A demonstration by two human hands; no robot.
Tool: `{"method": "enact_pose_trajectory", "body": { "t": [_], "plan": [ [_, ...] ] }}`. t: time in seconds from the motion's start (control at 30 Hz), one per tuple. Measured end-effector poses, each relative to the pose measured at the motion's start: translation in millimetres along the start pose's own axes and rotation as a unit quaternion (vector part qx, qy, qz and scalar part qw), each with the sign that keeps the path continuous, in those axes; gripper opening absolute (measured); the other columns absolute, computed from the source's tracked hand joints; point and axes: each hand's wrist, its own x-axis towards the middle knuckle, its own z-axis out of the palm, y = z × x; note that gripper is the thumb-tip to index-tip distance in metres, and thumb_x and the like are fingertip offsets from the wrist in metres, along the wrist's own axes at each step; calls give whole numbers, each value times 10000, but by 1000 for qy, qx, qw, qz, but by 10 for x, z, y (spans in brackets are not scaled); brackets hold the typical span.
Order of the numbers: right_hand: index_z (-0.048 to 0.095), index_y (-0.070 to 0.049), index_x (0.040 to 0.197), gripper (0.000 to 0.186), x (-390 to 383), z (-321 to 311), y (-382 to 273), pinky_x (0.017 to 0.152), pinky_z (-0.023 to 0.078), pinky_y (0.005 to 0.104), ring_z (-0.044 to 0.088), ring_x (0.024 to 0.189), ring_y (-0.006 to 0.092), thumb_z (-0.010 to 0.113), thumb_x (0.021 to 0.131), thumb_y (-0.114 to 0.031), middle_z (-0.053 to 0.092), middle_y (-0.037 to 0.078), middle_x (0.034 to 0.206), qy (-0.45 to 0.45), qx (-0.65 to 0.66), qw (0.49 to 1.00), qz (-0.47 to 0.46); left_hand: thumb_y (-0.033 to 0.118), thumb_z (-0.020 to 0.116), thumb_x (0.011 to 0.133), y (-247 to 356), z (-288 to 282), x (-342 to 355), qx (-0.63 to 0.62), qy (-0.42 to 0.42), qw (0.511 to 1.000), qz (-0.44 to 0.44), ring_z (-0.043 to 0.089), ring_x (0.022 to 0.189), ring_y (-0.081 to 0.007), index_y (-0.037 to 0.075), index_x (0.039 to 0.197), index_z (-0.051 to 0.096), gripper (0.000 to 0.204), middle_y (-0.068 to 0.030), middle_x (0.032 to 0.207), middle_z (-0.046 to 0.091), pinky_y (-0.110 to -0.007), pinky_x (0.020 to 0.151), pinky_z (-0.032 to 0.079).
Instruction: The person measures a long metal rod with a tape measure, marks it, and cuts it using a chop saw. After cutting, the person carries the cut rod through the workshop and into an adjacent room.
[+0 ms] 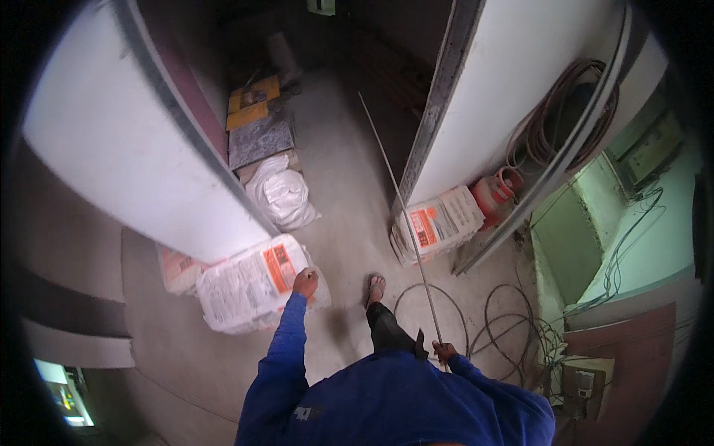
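Observation:
My right hand point(444, 351), low in the head view, is wrapped round a long thin rod point(402, 201). The rod slants forward and slightly left, its far end over the floor of the dark passage. My left hand point(306, 282) is raised in front on the left with its fingers curled in; whatever they may hold is hidden. Beneath it in the picture lie stacked white bags with an orange panel point(245, 286); I cannot tell whether the hand touches them. My sandalled foot point(375, 288) stands between the two hands.
More bags point(439, 223) lie against the right wall end, beside a red gas cylinder point(496, 195) and a coiled hose point(554, 123). Loose cable point(513, 320) loops over the floor at right. A white sack point(282, 195) and a grey slab point(260, 141) line the passage's left side.

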Motion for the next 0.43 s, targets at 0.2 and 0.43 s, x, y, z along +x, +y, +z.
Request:
{"method": "enact_pose_trajectory", "body": {
  "t": [0.2, 0.43],
  "plan": [
    [648, -4, 774, 674, 1115, -572, -1660, 479, 513, 392, 601, 499, 233, 471, 883, -646, 614, 131, 644, 1, 11, 999, 40, 294, 504, 863, 780, -372, 1239, 147, -57, 986, 45, 641, 918, -363, 65, 936, 652, 282, -212, 941, 665, -442, 800, 492],
    [621, -3, 799, 649, 2355, -1242, -3792, 428, 466, 358, 539, 415, 215, 545, 851, -645, 553, 89, 593, -10, 54, 998, 11, 318, 545, 849, -129, -745, 2627, 422, -49, 821, 382, 649, 935, -315, 122, 983, 683, 275, -161, 993, 678, -441, 783, 517]
  ]
}}
